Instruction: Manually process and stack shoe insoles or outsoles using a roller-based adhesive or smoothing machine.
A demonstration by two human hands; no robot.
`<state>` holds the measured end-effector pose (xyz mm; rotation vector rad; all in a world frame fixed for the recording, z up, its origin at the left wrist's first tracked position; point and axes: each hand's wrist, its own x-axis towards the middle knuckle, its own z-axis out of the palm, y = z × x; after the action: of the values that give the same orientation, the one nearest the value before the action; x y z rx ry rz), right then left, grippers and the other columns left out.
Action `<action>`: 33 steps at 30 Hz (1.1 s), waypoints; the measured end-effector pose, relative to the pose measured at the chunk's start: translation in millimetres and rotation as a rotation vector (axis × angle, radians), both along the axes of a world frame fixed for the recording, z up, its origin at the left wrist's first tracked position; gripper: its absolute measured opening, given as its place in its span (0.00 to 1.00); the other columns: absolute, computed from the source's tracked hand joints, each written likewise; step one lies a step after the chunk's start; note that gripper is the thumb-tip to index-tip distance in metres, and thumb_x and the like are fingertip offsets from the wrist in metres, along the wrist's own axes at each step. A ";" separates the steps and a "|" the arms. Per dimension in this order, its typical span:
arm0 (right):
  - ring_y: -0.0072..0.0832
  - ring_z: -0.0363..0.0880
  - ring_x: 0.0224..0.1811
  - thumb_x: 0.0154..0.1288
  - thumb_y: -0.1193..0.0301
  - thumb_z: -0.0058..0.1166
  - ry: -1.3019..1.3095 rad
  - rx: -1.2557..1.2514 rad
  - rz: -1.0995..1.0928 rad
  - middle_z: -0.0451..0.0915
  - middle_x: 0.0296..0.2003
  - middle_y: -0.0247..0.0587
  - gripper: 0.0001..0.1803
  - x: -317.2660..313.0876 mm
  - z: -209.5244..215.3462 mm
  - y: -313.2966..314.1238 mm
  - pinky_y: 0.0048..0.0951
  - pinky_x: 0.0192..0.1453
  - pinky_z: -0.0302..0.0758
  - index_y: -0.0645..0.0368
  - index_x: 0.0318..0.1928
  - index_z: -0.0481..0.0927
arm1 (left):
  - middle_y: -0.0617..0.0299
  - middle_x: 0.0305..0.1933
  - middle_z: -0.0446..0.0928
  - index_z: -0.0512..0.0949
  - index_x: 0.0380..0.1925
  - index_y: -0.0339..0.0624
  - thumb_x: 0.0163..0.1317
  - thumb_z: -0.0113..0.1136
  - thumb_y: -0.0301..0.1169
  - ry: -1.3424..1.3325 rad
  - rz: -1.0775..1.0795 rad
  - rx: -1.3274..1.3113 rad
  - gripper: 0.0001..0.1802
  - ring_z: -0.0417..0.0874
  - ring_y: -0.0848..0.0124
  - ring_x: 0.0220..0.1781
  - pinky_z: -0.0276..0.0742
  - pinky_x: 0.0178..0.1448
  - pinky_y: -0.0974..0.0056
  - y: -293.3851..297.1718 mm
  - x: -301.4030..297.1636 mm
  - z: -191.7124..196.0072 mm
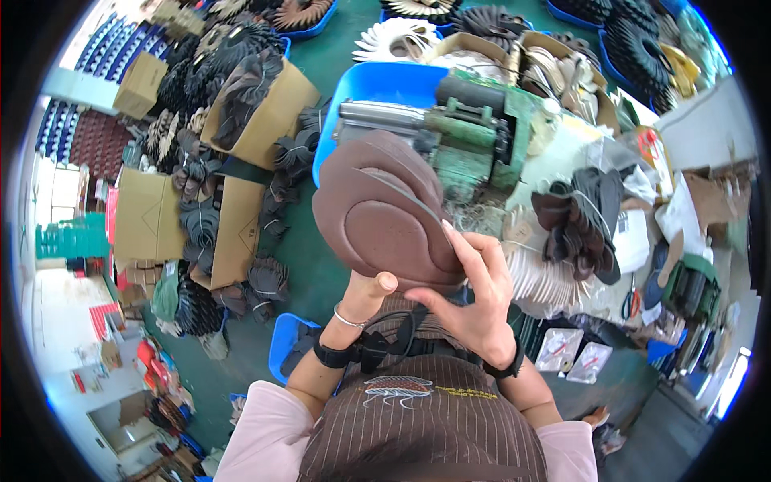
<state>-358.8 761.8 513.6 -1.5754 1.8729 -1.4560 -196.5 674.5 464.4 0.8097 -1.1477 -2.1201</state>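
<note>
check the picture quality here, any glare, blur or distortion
Head view: strong fisheye bending, black corners and blue fringing along the rim; head view: the brown padded pieces look fairly sharp; head view: highlights gleam on the green machine's silver metal part, and a patch near the lower right rim is washed out.

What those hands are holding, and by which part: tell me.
Stacked brown insoles: the left hand has them at the near edge, its fingers hidden beneath; the right hand holds their right side, toward that same edge.

Insoles [393, 233] before machine [466, 124], scissors [634, 304] right
</note>
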 end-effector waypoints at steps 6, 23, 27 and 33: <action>0.41 0.78 0.43 0.38 0.72 0.77 0.004 -0.207 -0.186 0.77 0.44 0.48 0.34 71.4 -27.5 -72.0 0.36 0.46 0.76 0.65 0.49 0.77 | 0.53 0.63 0.66 0.55 0.67 0.34 0.42 0.78 0.49 -0.059 0.032 -0.277 0.58 0.67 0.62 0.66 0.65 0.70 0.56 -71.7 61.3 1.3; 0.17 0.77 0.43 0.67 0.74 0.55 -1.082 0.114 -0.490 0.81 0.43 0.32 0.13 151.0 -194.1 -196.2 0.21 0.48 0.74 0.66 0.49 0.78 | 0.51 0.63 0.69 0.59 0.65 0.35 0.42 0.62 0.33 0.034 0.004 0.344 0.46 0.71 0.52 0.64 0.67 0.69 0.50 -319.3 233.4 -75.0; 0.16 0.77 0.39 0.67 0.71 0.57 -1.029 0.087 -0.487 0.81 0.40 0.34 0.13 103.3 -193.6 -236.2 0.19 0.47 0.73 0.65 0.48 0.77 | 0.50 0.61 0.71 0.61 0.64 0.33 0.41 0.62 0.33 0.053 -0.107 0.434 0.45 0.73 0.52 0.61 0.68 0.68 0.51 -322.9 234.8 -81.4; 0.25 0.80 0.39 0.62 0.67 0.61 -1.015 0.247 -0.262 0.80 0.40 0.40 0.27 176.9 -78.0 -262.8 0.25 0.43 0.79 0.65 0.59 0.72 | 0.50 0.68 0.61 0.48 0.70 0.34 0.45 0.66 0.31 -0.113 -0.319 0.235 0.53 0.62 0.57 0.71 0.57 0.73 0.56 -316.3 190.5 -69.6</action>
<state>-181.9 499.0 435.6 -0.3151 1.5280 -1.5900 -6.0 358.2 394.9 0.9107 -1.1623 -2.5373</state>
